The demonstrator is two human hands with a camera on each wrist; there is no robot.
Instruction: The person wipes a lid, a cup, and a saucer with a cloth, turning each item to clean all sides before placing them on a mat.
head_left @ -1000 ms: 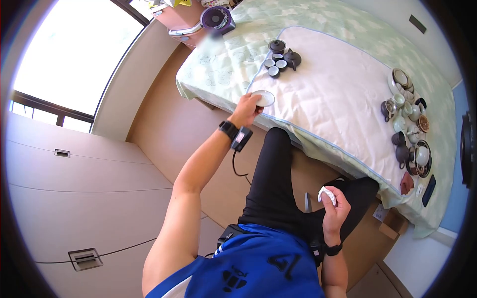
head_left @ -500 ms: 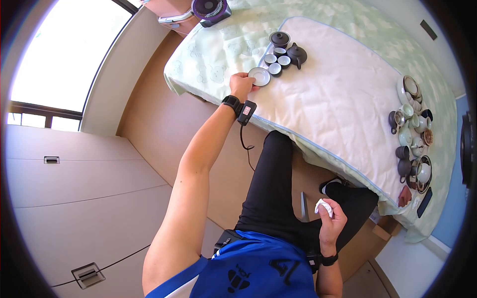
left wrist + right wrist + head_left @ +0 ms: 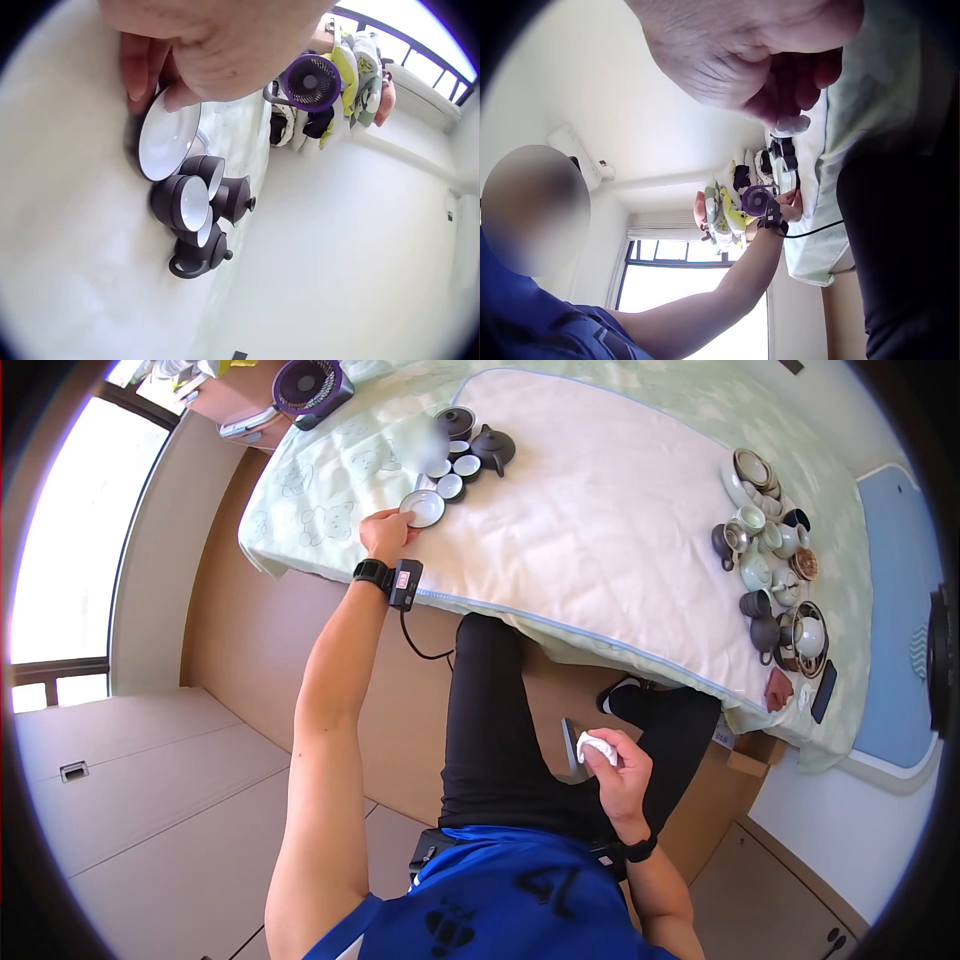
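In the head view the left hand pinches the rim of a small white dish at the left part of the white mat. The left wrist view shows the dish tilted beside dark cups with white insides, thumb and fingers at its edge. Behind the cups stand a dark teapot and a dark lidded bowl. Over the lap, the right hand grips a crumpled white cloth or tissue between thumb and curled fingers.
Light teaware, dark pots and stacked dishes crowd the bed's right side, with a reddish cloth and a dark flat object nearby. A purple fan stands at the upper left. A cable hangs from the left wrist.
The left hand has carried the dish away from the body, from the mat's near edge to beside the dark cups. The right hand still grips the white cloth or tissue. The head view has shifted.
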